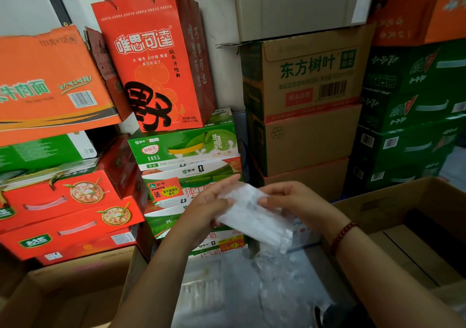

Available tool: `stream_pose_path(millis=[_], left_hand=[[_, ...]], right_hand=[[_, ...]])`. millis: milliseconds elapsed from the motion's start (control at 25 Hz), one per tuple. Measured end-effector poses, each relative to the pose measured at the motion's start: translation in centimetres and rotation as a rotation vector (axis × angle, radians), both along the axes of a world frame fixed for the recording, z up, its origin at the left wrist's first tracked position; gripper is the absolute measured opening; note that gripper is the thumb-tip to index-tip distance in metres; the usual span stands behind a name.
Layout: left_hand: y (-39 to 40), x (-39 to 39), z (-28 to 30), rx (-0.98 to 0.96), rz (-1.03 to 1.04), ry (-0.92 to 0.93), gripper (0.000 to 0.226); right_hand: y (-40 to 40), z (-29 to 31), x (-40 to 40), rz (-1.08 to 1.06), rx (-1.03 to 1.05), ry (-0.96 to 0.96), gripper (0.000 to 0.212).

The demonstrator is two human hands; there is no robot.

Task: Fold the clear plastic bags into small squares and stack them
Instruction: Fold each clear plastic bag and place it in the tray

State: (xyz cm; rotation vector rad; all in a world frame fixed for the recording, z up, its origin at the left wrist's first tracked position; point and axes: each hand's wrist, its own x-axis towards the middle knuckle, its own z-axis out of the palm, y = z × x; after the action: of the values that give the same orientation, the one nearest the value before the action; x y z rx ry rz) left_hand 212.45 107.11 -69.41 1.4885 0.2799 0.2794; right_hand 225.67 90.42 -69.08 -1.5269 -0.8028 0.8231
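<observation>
- Nearest the camera, a heap of loose clear plastic bags (267, 285) lies in an open cardboard box (75, 290) low in the middle of the view
- Just above that heap both hands hold one folded clear bag (254, 216) in the air, its lower end trailing down toward the heap
- The left hand (209, 201) grips the bag's left edge, thumb on the front face, fingers curved behind it
- The right hand (290, 201) pinches the bag's upper right part, fingertips pressed onto the front; a red bead bracelet (343, 237) sits on that wrist
- A second open cardboard carton (413, 201) stands to the right of the arms
- Behind the hands rise stacked green-and-white milk drink cases (186, 148), with a tall red gift bag (153, 58) standing on top
- Red and orange food cartons (65, 201) are piled at left, brown tea cartons (310, 75) and green drink cases (413, 116) at right
</observation>
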Motion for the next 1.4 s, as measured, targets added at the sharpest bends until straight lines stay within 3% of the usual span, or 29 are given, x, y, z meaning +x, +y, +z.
stream_pose_path(millis=[200,360,480,600,720,880,1160,1400], left_hand=[[0.8,0.2,-0.8,0.025,0.235,0.143,0.039],[0.8,0.4,-0.6,0.092,0.315,0.101,0.033],[-0.2,0.5,-0.3,-0.143,0.288,0.079,0.031],[-1.3,0.6,-0.1,-0.351,0.212,0.216,0.025],[-1.7,1.0,-0.3,-0.275,0.156,0.345,0.021],[-1.9,0.9,0.0,-0.212,0.184,0.343,0.018],[-2.4,1.3,-0.2,-0.051,0.342,0.128,0.023],[-3.1,1.4,-0.1,0.167,0.379,-0.032,0.014]], right_hand=[[0.0,-0.3,0.5,-0.185,0.006,-0.044,0.009],[-0.1,-0.5,0.3,-0.084,-0.106,-0.131,0.007],[0.3,-0.7,-0.3,-0.059,-0.084,-0.114,0.015],[0.6,-0.7,-0.6,-0.178,0.025,-0.054,0.015],[0.8,-0.7,-0.7,-0.260,0.088,-0.046,0.016],[1.0,-0.7,-0.9,-0.281,0.093,-0.067,0.016],[0.6,-0.6,-0.6,-0.332,0.108,-0.092,0.016],[0.6,-0.2,-0.7,-0.307,0.188,-0.007,0.019]])
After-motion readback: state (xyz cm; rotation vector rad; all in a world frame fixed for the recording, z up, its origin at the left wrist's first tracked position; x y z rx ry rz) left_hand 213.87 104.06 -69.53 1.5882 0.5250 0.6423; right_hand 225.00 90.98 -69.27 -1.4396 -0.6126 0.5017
